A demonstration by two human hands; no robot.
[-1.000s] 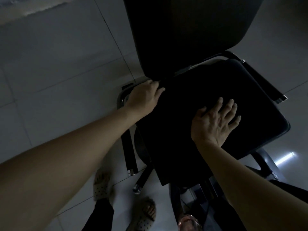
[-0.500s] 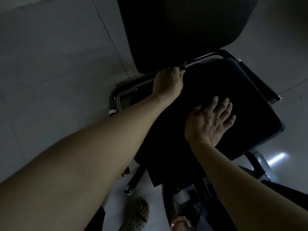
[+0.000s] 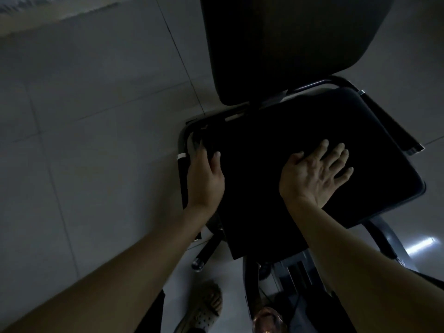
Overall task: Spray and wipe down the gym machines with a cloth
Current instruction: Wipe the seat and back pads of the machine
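At the machine's seat pad (image 3: pixel 276 140), mid-frame in the head view, both yr hands are down on it. Yr right hand (image 3: pixel 314 174) lies flat on top, palm down, fingers straight & spread, pointing twd the pad's far right side; it holds nothing, just rests on the black surface. Yr left hand (image 3: pixel 204 179) sits at the pad's left edge, between the pad & the black frame tube (image 3: pixel 182 174) running just beside it. Its thumb lies on the pad top & the other fingers reach fwd along the edge twd the tube's bend. It's too dark there to say whether they curl round the edge, pinch sth or only lie on it, so can't tell its grip. A white band (image 3: pixel 181 156) rings the tube nr those fingers. The back pad (image 3: pixel 288 44), also black, rises behind the seat, its lower end just above the seat's rear edge. A second bar (image 3: pixel 394 131) w/ a chrome end runs along the seat's right side. Under the seat's front left corner a short black bar (image 3: pixel 206 253) w/ a shiny cap angles down twd the grey tiled floor (image 3: pixel 84 140). At the bottom edge: yr foot in a dotted sandal (image 3: pixel 206 306), & near it a clear shiny object (image 3: pixel 266 318), too dim to name.
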